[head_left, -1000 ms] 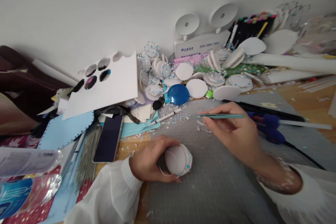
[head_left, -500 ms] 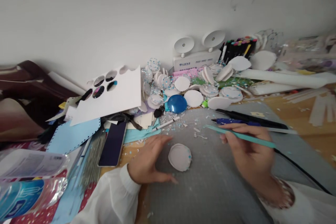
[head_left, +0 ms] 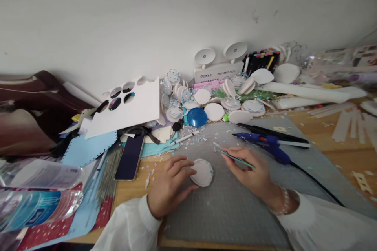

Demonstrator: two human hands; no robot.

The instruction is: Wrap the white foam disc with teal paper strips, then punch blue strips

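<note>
A round white foam disc (head_left: 202, 173) with a raised rim and small blue dots at its edge lies flat on the grey cutting mat (head_left: 224, 219). At the disc's left side is my left hand (head_left: 173, 184), fingers spread, the fingertips overlapping or touching its edge. My right hand (head_left: 253, 170) pinches teal tweezers (head_left: 237, 159), their tips pointing left, up and right of the disc. Small white scraps lie near those tips. Behind my right hand, a blue glue gun (head_left: 265, 141) rests on the mat with its cord running right.
A blue dome-shaped disc (head_left: 197, 117) and several white foam discs (head_left: 214, 112) are heaped along the wall. To the left are a phone (head_left: 129, 159), a white board with round holes (head_left: 126, 113) and plastic bottles (head_left: 38, 208). White strips (head_left: 350, 125) lie at the right.
My right hand has moved left and slightly down with the tweezers, closer to the disc. My left hand has come up to the disc's edge. The view has shifted slightly.
</note>
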